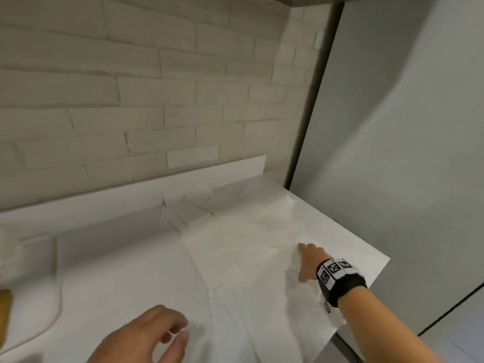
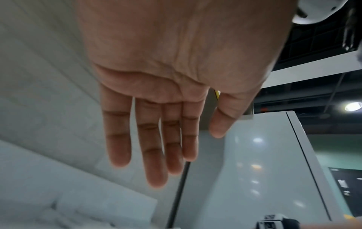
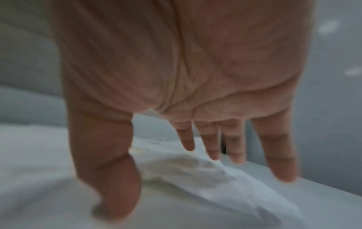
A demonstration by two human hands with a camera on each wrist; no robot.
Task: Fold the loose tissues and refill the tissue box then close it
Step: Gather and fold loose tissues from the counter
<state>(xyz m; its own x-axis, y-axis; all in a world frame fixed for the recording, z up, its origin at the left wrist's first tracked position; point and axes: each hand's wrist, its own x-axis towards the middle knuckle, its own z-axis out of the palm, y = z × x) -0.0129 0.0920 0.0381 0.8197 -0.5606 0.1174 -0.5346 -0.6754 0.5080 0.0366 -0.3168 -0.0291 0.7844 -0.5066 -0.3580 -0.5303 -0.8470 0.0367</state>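
Several loose white tissues [image 1: 235, 252] lie spread and crumpled over the white counter [image 1: 117, 271]. More tissues [image 1: 188, 213] lie creased near the back wall. My right hand [image 1: 301, 258], with a black wrist band, reaches onto the tissues near the counter's right edge. In the blurred right wrist view its fingers [image 3: 274, 155] are straight and the thumb [image 3: 113, 178] touches a raised fold of tissue [image 3: 195, 178]. My left hand [image 1: 178, 334] hovers low at the front with fingers relaxed and holds nothing. Its fingers [image 2: 119, 139] are straight, palm bare. I see no tissue box clearly.
A white brick wall [image 1: 131, 87] and a low white backsplash [image 1: 157, 184] close off the back. A tall grey panel [image 1: 392, 153] stands to the right of the counter's edge [image 1: 372, 252]. A tan object [image 1: 5, 315] shows at the left border.
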